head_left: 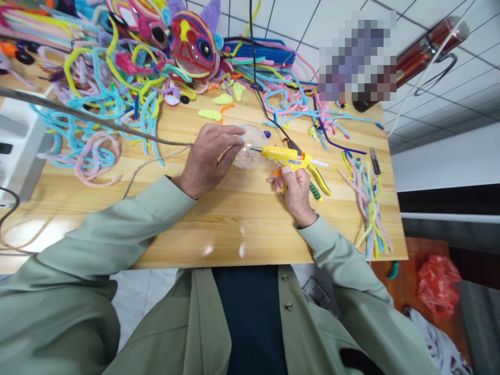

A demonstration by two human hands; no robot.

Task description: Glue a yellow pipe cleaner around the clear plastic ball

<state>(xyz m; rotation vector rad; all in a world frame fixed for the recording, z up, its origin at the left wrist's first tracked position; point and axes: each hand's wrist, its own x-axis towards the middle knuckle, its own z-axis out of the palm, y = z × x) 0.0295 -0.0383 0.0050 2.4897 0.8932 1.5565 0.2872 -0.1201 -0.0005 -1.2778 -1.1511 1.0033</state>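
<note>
In the head view, the right hand (pixel 297 191) has its grip closed around a yellow hot glue gun (pixel 287 156), whose nozzle meets a clear plastic ball (pixel 250 147) on the wooden surface (pixel 234 224). The left hand (pixel 213 159) is at the ball's left side, fingers bent; whether its grip pinches the ball, I cannot tell. Green-and-yellow pliers (pixel 320 180) lie just beside the gun.

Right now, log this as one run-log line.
left hand: fingertips at clear round plastic ball | right hand: holding yellow plastic glue gun, nozzle at ball | surface: pale wooden table
</note>
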